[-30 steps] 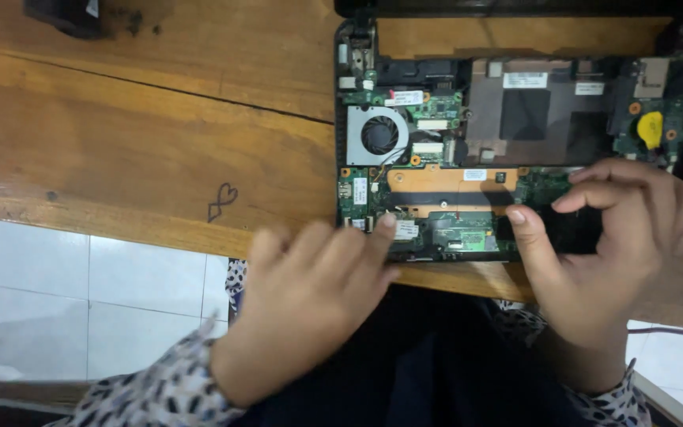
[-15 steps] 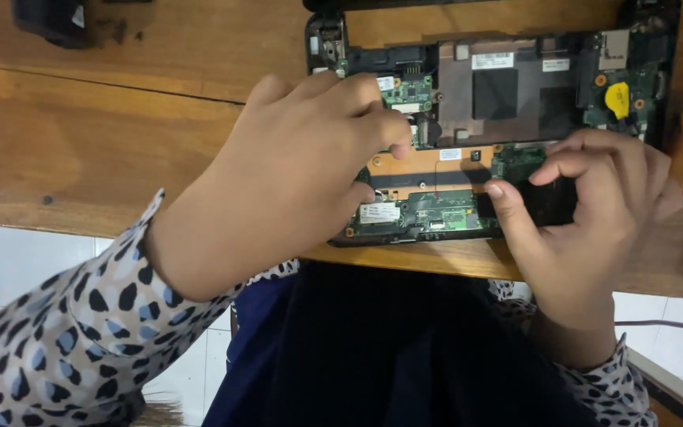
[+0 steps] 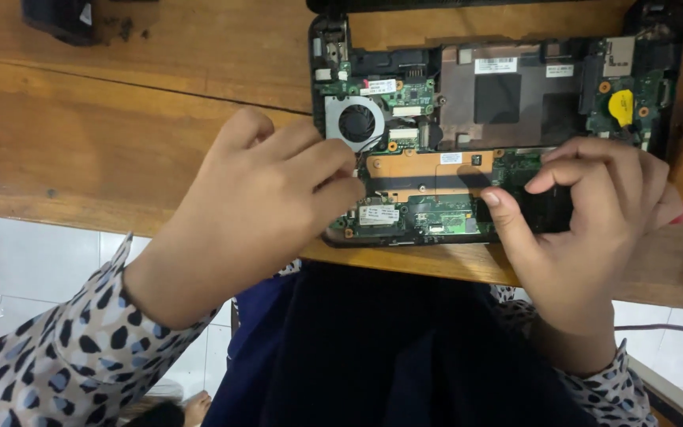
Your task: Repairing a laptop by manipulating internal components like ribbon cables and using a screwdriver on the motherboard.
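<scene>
left hand [image 3: 262, 198] has shifted back toward the round grey fan [image 3: 356, 123], fingers curled on the opened black laptop's green board [image 3: 428, 213]; right hand [image 3: 586, 213] stays, pinching its lower edge.

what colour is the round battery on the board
Yellow: the coin battery sits at the board's upper right, clearest in the head view.

white rectangular labels [image 3: 495, 65] on laptop board [image 3: 436, 170]

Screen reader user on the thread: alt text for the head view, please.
Two bare hands work on an opened laptop with its green circuit board exposed, on a wooden table. The left hand has its fingers at the board's left edge below the round fan; the right hand pinches at the lower right.
</scene>
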